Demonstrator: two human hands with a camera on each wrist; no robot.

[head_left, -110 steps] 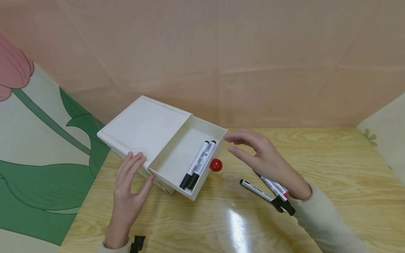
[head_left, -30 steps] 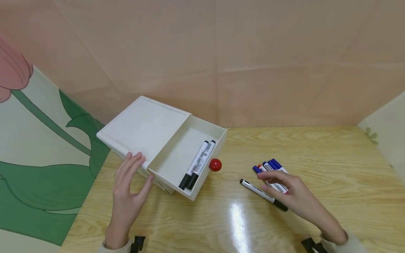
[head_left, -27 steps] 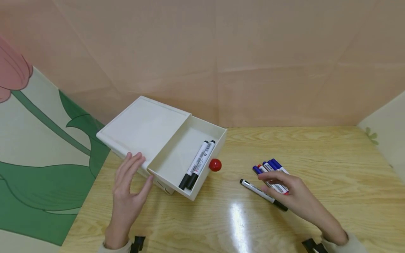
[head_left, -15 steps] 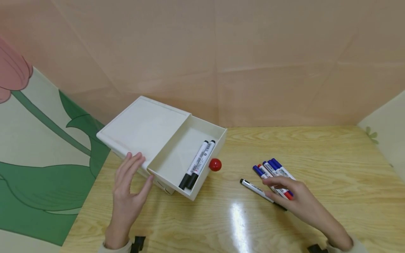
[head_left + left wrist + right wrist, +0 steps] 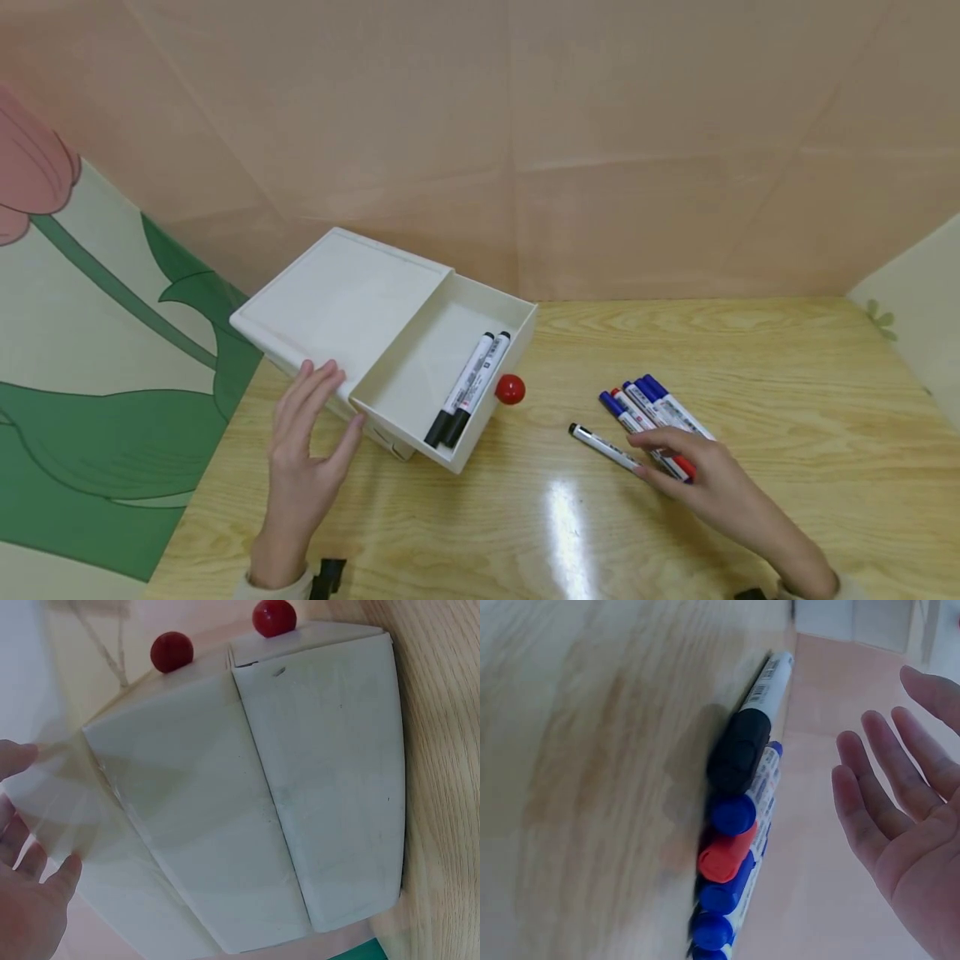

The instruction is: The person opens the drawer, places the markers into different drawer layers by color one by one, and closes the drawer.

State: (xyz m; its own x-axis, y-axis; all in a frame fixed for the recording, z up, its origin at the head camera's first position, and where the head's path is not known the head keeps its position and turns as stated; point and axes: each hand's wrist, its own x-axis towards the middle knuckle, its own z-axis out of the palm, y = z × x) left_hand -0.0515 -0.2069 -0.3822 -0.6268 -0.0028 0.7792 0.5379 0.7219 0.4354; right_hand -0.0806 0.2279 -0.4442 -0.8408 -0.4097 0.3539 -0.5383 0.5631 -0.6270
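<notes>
Head view: right hand (image 5: 701,479), fingers slack (grip released), rests over the black marker (image 5: 604,447), whose long axis runs ten to four o'clock.

Light wood-grain desk (image 5: 787,400) is carrying everything. White plastic drawer box (image 5: 341,304) is sitting at its back left corner, its open tray (image 5: 420,375) with round red knob (image 5: 511,389) sticking out toward the middle. A loose black-capped white marker (image 5: 603,446) is lying right of it, just beside a tight row of blue- and red-capped white markers (image 5: 660,417).
</notes>
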